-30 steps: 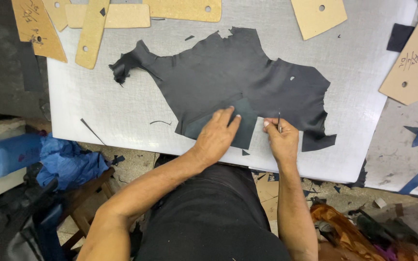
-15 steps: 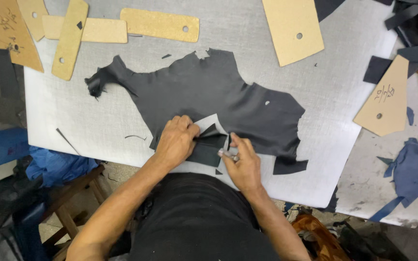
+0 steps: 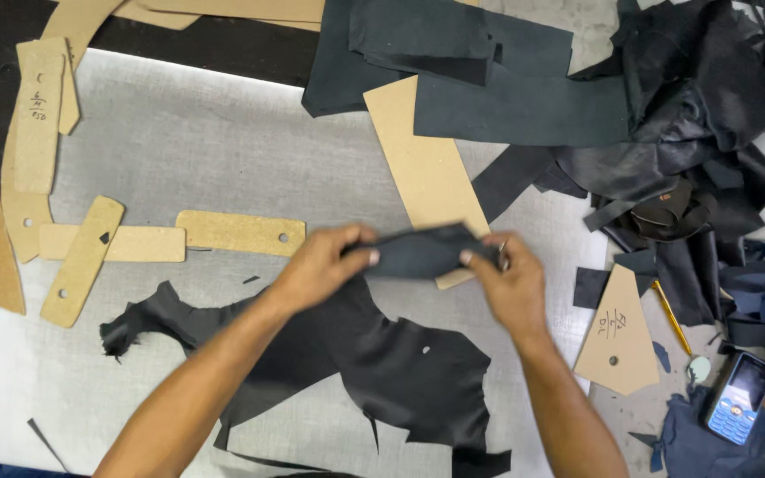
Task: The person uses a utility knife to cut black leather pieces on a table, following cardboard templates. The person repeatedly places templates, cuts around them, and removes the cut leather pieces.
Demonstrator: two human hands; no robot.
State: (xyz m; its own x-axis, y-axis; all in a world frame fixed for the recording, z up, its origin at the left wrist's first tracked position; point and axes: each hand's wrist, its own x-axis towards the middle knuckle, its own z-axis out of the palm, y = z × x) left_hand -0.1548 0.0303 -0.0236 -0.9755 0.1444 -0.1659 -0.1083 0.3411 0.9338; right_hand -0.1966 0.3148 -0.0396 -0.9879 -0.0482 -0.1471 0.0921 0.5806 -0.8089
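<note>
The grey sheet-covered bench (image 3: 223, 150) carries a large irregular black leather hide (image 3: 382, 354). Above it, the left hand (image 3: 316, 265) and right hand (image 3: 511, 288) each pinch shut on one end of a small cut black leather piece (image 3: 418, 252), lifted clear.

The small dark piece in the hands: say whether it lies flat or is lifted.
Lifted: the small dark piece hangs between left hand and right hand, above the table.
</note>
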